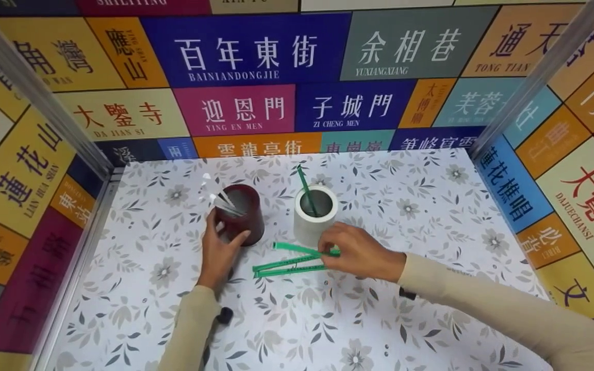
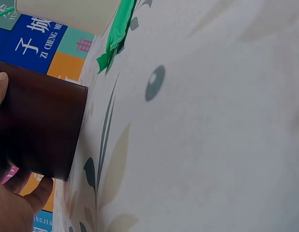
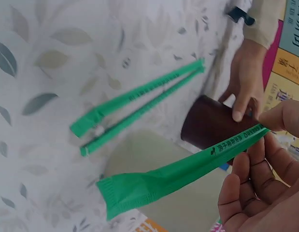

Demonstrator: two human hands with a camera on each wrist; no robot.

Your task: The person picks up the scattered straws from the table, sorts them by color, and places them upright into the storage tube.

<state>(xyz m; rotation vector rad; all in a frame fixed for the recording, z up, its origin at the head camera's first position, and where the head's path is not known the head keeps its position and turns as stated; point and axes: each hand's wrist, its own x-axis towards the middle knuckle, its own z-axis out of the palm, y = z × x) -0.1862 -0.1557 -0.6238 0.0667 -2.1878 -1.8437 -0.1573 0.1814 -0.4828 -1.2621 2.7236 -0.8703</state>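
Note:
My left hand (image 1: pixel 218 255) grips the side of a dark red cylindrical cup (image 1: pixel 250 221), thumb on the near side. Thin pieces in clear wrap (image 1: pixel 223 198) stick out of that cup's mouth. Between thumb and fingers, my right hand (image 1: pixel 356 251) pinches one end of a slim green paper-wrapped stick (image 3: pixel 188 169); what is inside the wrapper is hidden. Two more green wrapped sticks (image 3: pixel 149 89) lie on the table beneath it. Just behind the right hand stands a white cup (image 1: pixel 304 226) with a green stick (image 1: pixel 304 185) leaning in it.
A white tabletop with a leaf and flower print (image 1: pixel 173 330) lies under everything. Colourful panels with Chinese characters (image 1: pixel 245 49) wall the back and both sides. Metal posts (image 1: pixel 54 93) rise at the rear corners.

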